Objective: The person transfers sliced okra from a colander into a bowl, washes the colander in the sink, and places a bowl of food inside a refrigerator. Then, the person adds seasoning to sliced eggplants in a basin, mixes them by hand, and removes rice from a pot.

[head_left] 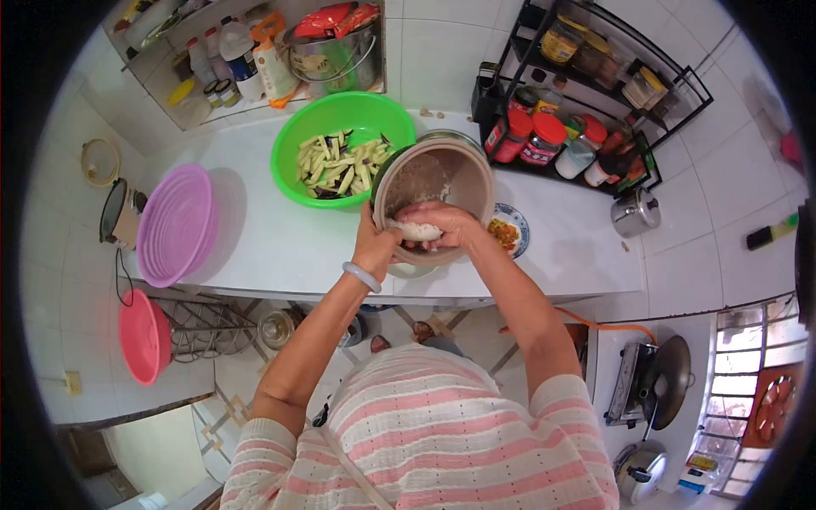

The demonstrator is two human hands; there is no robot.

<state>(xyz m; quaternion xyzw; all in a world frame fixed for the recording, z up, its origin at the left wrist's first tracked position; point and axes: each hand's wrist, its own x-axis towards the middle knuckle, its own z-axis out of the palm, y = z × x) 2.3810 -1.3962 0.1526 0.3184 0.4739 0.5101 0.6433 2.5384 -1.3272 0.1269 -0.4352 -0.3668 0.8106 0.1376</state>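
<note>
A brown clay-coloured pot (476, 183) is tipped toward me at the counter's front, with white bits sticking to its inner wall. My left hand (374, 245) grips its near left rim, fingers partly hidden. My right hand (449, 223) is at the pot's mouth, closed around a white lump (416, 231) that looks like cooked rice. Under the pot, the edge of a pale bowl (411, 271) shows. Left of the pot, a green basin (285, 161) holds cut eggplant strips (336, 166). To the right, a patterned plate (520, 223) carries chopped orange and green food.
A purple basin (177, 225) leans at the counter's left, above a pink basin (144, 338). A black rack (578, 93) of jars stands back right, near a metal canister (636, 212). Bottles and a metal bucket (333, 61) fill a wall niche. A wok (667, 382) sits at lower right.
</note>
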